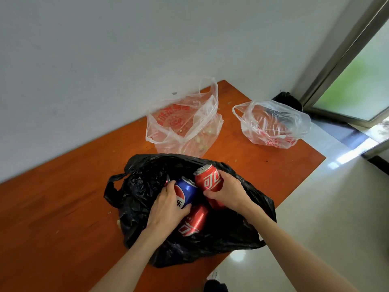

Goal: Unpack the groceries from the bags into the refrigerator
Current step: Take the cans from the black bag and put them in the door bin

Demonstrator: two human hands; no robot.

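Black bag [147, 207] lay open on the orange table [63, 207], mouth spread so the cans could be reached from above. Left hand [168, 205] was clenched round the blue can [187, 192], fingers over its far side, thumb under its near side; the can tilted, still inside the bag mouth. Right hand [229, 192] gripped the red can [208, 179] from its right side, the can raised, top toward the wall. Another red can [193, 222] lay on its side in the bag between both wrists, untouched. Judged: one can per hand, to save trips. Farther off, two clear bags, one [181, 123] near the wall, one [271, 125] at the table's end. Refrigerator not in view.
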